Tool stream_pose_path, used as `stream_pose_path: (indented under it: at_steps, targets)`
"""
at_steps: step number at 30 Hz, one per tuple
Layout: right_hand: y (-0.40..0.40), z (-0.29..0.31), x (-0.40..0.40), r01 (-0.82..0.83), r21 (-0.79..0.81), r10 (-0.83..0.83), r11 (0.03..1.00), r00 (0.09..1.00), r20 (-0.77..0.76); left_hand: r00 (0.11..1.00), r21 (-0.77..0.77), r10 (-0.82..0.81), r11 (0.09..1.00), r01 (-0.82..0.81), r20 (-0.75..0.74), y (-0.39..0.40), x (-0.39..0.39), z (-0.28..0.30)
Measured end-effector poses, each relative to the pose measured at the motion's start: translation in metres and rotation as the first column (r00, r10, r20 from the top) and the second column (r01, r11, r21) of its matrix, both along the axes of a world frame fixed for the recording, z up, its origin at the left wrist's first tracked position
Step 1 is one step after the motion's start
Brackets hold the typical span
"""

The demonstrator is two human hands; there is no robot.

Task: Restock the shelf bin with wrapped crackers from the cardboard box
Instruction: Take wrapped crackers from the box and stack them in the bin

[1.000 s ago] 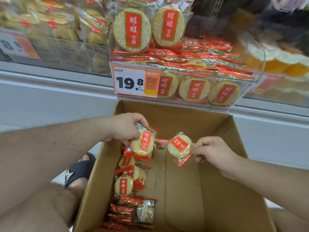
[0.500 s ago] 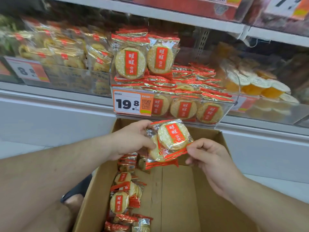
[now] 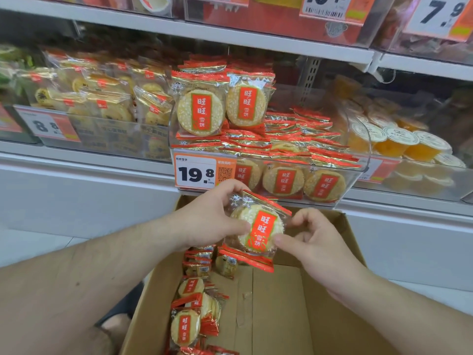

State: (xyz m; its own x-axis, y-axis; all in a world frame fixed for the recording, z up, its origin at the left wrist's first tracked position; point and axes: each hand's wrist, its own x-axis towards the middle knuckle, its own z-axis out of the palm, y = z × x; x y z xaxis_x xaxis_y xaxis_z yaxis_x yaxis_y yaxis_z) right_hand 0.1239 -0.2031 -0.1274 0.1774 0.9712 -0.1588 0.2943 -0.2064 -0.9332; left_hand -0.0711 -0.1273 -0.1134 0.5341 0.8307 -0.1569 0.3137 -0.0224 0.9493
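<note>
A stack of wrapped crackers point(image 3: 257, 230), round rice crackers in clear packets with red labels, hangs above the cardboard box point(image 3: 284, 303) and just below the clear shelf bin point(image 3: 358, 165). My left hand point(image 3: 212, 219) grips the stack from the left. My right hand point(image 3: 307, 239) pinches its right edge between thumb and fingertips. The bin holds many of the same packets, two standing upright at its back left. More packets point(image 3: 194, 311) lie along the left side of the box floor.
An orange price tag reading 19.8 point(image 3: 195, 172) hangs on the bin's front. A bin of yellow wrapped biscuits point(image 3: 102, 106) stands to the left, jelly cups point(image 3: 399, 142) to the right. Another shelf point(image 3: 230, 34) runs above. My sandalled foot point(image 3: 120, 319) is left of the box.
The two packets held apart in separate hands have come together into one stack held by both hands. The stack has risen from inside the box to just under the bin.
</note>
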Motion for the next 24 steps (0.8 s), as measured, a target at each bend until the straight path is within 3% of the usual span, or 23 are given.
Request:
stream_pose_path:
  at_steps: [8,14,17,20,24]
  targets:
    - [0.011,0.02,0.0,-0.102,-0.056,0.089,0.993,0.975,-0.202,0.996,0.025,-0.091,0.996,0.091,0.003,-0.009,0.006,0.014]
    - [0.015,0.033,0.003,-0.157,-0.06,0.145,0.986,0.973,-0.178,0.998,0.059,-0.022,0.998,0.019,0.06,-0.008,0.004,0.023]
    - [0.029,0.056,0.003,-0.131,0.036,0.136,0.991,0.969,-0.208,0.994,0.198,0.06,0.977,-0.076,0.088,-0.004,0.004,0.028]
    - [0.052,0.088,0.0,-0.076,0.169,0.11,0.983,0.974,-0.197,0.94,0.438,0.288,0.832,-0.34,0.181,0.001,0.004,0.035]
    - [0.095,0.126,-0.001,0.024,0.345,0.02,0.938,0.992,-0.124,0.763,0.731,0.623,0.438,-0.524,0.174,0.014,-0.004,0.035]
